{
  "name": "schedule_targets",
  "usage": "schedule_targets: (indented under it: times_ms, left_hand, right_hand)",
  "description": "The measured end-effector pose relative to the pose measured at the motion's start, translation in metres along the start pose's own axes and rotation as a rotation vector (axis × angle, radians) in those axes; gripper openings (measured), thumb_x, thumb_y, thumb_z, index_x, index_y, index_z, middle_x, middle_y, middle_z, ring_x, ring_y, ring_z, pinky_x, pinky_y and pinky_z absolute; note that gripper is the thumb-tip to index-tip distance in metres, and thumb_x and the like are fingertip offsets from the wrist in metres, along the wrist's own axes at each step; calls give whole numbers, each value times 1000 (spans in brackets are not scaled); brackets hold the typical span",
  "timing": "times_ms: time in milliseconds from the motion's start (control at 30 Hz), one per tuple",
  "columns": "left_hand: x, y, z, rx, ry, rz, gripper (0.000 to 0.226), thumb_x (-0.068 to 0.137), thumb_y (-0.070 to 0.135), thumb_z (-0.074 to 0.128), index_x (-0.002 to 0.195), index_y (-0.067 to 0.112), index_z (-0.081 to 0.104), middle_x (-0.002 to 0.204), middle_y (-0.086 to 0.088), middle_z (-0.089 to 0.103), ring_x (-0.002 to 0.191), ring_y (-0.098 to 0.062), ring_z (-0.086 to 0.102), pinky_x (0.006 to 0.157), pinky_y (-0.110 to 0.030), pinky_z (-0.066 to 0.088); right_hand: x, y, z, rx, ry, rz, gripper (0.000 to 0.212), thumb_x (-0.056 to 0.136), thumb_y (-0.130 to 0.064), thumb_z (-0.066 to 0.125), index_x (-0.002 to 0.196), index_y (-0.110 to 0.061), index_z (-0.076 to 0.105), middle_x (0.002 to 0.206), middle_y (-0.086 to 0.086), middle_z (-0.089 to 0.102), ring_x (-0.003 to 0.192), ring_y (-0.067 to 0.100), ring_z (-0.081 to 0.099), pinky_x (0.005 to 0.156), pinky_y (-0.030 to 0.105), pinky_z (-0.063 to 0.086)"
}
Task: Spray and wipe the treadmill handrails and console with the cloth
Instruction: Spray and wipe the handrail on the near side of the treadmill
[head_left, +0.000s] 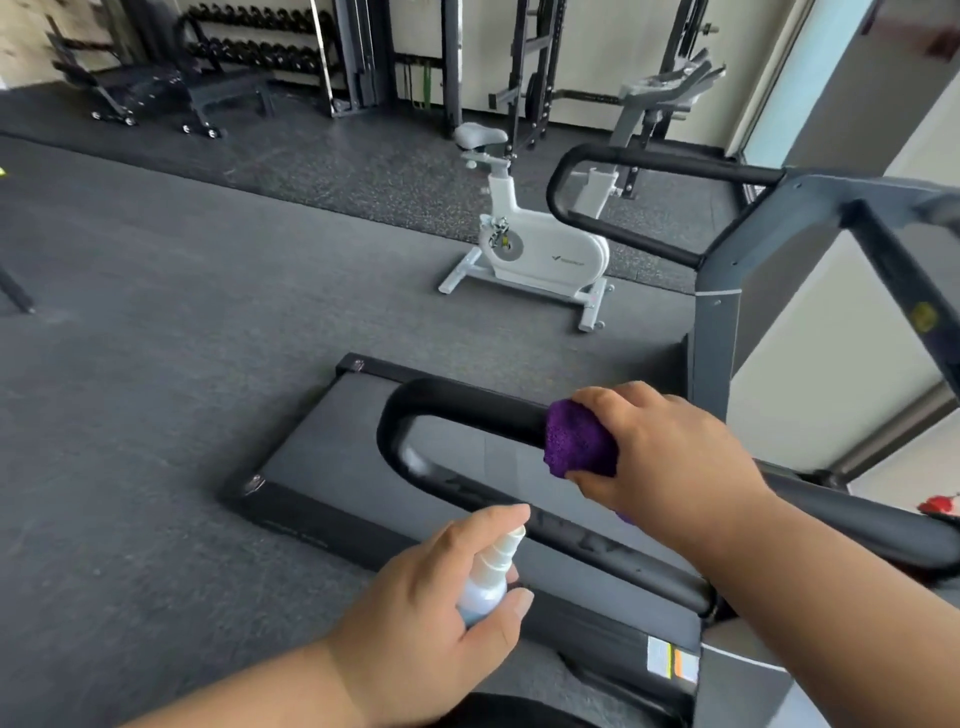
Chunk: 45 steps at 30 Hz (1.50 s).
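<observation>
gym: dumbbell rack (260, 39), exercise bike (530, 239)

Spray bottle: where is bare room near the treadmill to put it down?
The grey floor left of the treadmill deck lies bare up to the white exercise bike. The belt inside the near handrail loop is also bare. The rail is crowded where the right hand presses the purple cloth.

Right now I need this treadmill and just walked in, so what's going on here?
A person is cleaning it. Their right hand presses a bunched purple cloth around the upper bar of the near handrail, a black loop. Their left hand holds a small white spray bottle beside the loop's lower bar, forefinger on the nozzle. The far handrail has nobody on it at this moment.
</observation>
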<state>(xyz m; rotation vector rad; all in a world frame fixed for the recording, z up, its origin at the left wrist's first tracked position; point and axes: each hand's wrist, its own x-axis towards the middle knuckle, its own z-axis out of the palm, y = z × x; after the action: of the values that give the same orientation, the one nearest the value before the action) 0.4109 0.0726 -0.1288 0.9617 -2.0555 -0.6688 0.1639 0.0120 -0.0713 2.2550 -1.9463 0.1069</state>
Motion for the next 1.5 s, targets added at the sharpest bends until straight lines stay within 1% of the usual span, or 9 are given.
schedule_targets:
  times_ms: [300, 600, 767, 900, 1033, 1133, 1233, 1367, 1500]
  left_hand:
    - [0, -66, -73, -17, 78, 2, 65, 88, 41, 64, 141, 61, 31, 101, 26, 62, 85, -3, 65, 84, -12, 47]
    - [0, -120, -117, -53, -16, 71, 67, 90, 43, 62, 144, 60, 26, 106, 26, 59, 87, 4, 61, 81, -5, 43]
    - [-5, -133, -130, -112, -84, 95, 60, 89, 41, 62, 140, 54, 33, 101, 33, 56, 87, 6, 61, 82, -8, 46]
    - [-7, -137, -140, -112, -63, 79, 59, 86, 41, 63, 138, 47, 35, 102, 32, 56, 88, 13, 58, 81, -5, 44]
    - [-9, -145, -151, -93, -12, 103, 68, 85, 42, 64, 143, 57, 32, 105, 27, 62, 89, 9, 62, 81, -6, 46]
    - [-11, -150, -157, -97, 12, 105, 72, 85, 43, 65, 146, 57, 29, 107, 29, 60, 85, 5, 63, 79, -13, 49]
    - [-10, -156, -160, -109, 21, 110, 71, 86, 42, 64, 147, 54, 29, 110, 36, 56, 87, 6, 62, 83, -8, 45]
    - [-4, -155, -160, -128, -16, 78, 63, 88, 44, 61, 142, 56, 32, 105, 26, 60, 85, 3, 63, 82, -4, 42]
    - [6, -150, -156, -143, -53, 91, 57, 87, 41, 61, 138, 45, 34, 96, 25, 61, 85, 7, 62, 81, -3, 42]
  right_hand:
    - [83, -123, 2, -62, -86, -69, 69, 84, -58, 61, 143, -36, 31, 124, 0, 52, 96, 30, 58, 74, 39, 53]
    - [119, -187, 0, -445, -348, -198, 70, 76, -26, 67, 139, -27, 39, 116, 6, 46, 83, 30, 36, 49, 32, 22]
    - [142, -230, 20, -580, -455, -217, 40, 92, -23, 62, 131, -26, 55, 108, 5, 47, 98, 36, 51, 74, 41, 48]
    - [161, -266, 64, -765, -624, -302, 34, 102, -20, 44, 132, -18, 59, 129, 8, 57, 117, 43, 54, 90, 58, 48]
    - [174, -282, 93, -855, -895, -360, 30, 98, -16, 50, 123, -15, 67, 123, 7, 67, 112, 38, 63, 93, 55, 50]
    - [173, -269, 80, -661, -804, -346, 41, 96, -36, 57, 136, -25, 56, 133, 3, 56, 120, 36, 56, 92, 48, 47]
    - [159, -240, 42, -485, -573, -297, 61, 82, -45, 71, 137, -33, 48, 128, 1, 51, 114, 33, 55, 74, 39, 38]
    - [139, -197, -6, -220, -439, -140, 75, 72, -50, 73, 139, -38, 41, 124, 0, 53, 101, 32, 59, 73, 40, 50]
    - [138, -210, -4, -348, -434, -75, 63, 77, -44, 69, 134, -31, 44, 112, 3, 50, 90, 32, 53, 66, 38, 44]
